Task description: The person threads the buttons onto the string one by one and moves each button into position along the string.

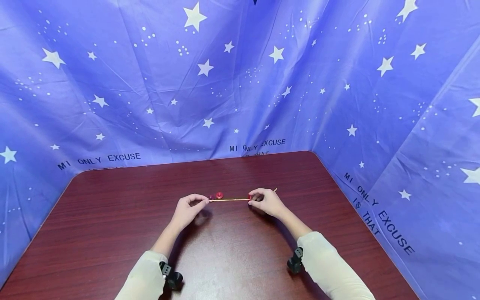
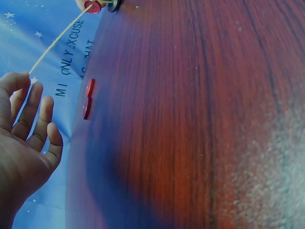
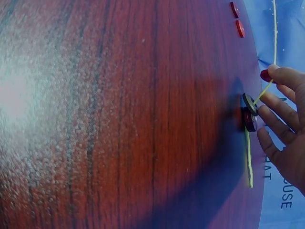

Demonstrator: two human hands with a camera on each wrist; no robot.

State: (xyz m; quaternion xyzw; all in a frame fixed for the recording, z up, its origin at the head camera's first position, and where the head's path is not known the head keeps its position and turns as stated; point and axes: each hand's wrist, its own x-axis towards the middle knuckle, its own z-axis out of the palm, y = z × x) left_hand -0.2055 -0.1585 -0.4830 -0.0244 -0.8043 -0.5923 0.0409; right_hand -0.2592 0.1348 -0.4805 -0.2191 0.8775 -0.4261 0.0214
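Observation:
A yellow string (image 1: 228,200) runs taut between the two hands, low over the table. My left hand (image 1: 188,209) pinches its left end between thumb and index finger; the other fingers are spread. With thumb and fingertip, my right hand (image 1: 268,203) grips a red button (image 3: 265,75) that the string passes through. Beyond it along the string, close to the right fingers, are a dark grey-green button (image 3: 248,103) and a dark purple button (image 3: 249,121). The string's free tail hangs past them in the right wrist view.
Two loose buttons, one bright red (image 1: 219,195) and one dark red-purple (image 1: 211,197), lie on the brown wood-grain table (image 1: 123,216) just beyond the left fingertips. A blue star-printed curtain (image 1: 240,96) borders the table's back and right sides.

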